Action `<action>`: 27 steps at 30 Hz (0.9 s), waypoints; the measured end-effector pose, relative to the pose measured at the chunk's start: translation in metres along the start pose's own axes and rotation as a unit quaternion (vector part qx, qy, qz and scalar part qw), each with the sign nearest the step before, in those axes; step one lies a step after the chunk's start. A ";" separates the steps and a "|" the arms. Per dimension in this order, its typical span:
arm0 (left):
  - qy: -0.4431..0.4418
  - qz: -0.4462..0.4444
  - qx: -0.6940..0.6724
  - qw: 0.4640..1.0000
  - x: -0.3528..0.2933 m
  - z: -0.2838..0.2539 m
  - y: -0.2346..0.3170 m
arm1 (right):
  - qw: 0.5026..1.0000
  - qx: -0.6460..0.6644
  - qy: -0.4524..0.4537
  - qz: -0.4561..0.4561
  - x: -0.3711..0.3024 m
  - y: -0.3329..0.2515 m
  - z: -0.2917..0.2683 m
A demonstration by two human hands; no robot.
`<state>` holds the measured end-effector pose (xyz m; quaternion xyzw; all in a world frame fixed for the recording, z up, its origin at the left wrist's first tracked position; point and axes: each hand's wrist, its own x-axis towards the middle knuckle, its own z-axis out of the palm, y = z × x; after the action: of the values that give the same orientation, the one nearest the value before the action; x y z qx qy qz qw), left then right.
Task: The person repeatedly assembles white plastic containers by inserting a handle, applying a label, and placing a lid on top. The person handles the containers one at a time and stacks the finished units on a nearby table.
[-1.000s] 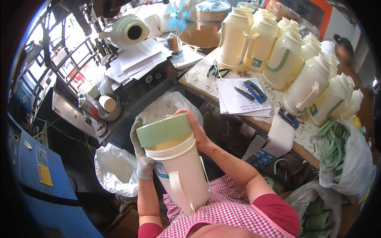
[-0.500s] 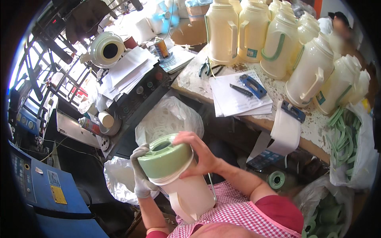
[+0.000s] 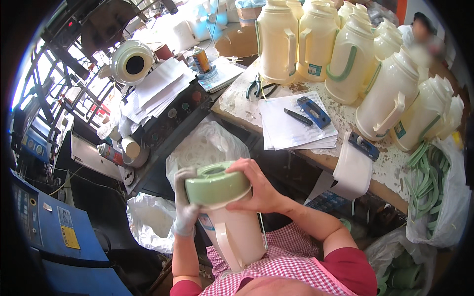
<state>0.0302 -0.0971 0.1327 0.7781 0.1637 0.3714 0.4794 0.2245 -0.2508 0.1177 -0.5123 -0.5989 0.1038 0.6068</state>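
Observation:
A cream thermos jug (image 3: pixel 236 232) leans against my checked apron, its moulded handle (image 3: pixel 229 246) facing me. On its upper end sits a round green plastic base piece (image 3: pixel 217 190) with a dark hole in its middle. My left hand (image 3: pixel 185 202), in a whitish glove, grips the green piece from the left, with its lower fingers near the jug wall. Bare, my right hand (image 3: pixel 256 186) clasps the other side: fingers over the green rim, thumb across the seam. Whether the jug stands upside down, I cannot tell for sure.
Several cream jugs (image 3: pixel 276 44) crowd the worn table (image 3: pixel 296 88), with papers (image 3: pixel 284 130), a cutter knife (image 3: pixel 298 117) and pliers (image 3: pixel 254 86). Bags of green strips (image 3: pixel 429 187) and green parts (image 3: pixel 402 276) stand right. A black control panel (image 3: pixel 173 113) and blue machine (image 3: pixel 64 222) are left. Another person (image 3: pixel 419 37) sits far right.
The jug and green piece have tilted more upright and shifted slightly right. My left hand has turned, its fingers now lower on the green side; my right hand keeps its hold.

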 end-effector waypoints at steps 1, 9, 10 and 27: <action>0.002 -0.009 -0.044 0.999 0.004 0.002 -0.004 | 1.000 -0.016 -0.007 0.013 0.002 0.002 -0.001; 0.009 -0.148 -0.107 0.983 0.016 0.031 -0.027 | 0.982 -0.187 -0.017 0.018 0.013 0.001 0.006; 0.008 -0.141 -0.088 0.986 0.015 0.033 -0.027 | 0.981 -0.194 -0.020 0.017 0.011 -0.001 0.007; 0.169 -0.034 0.145 0.974 -0.016 0.052 -0.063 | 0.958 -0.283 0.033 -0.005 -0.024 -0.023 0.039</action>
<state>0.0642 -0.1089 0.0577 0.7593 0.3210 0.4533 0.3392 0.1744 -0.2595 0.1107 -0.6633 -0.5861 -0.0897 0.4565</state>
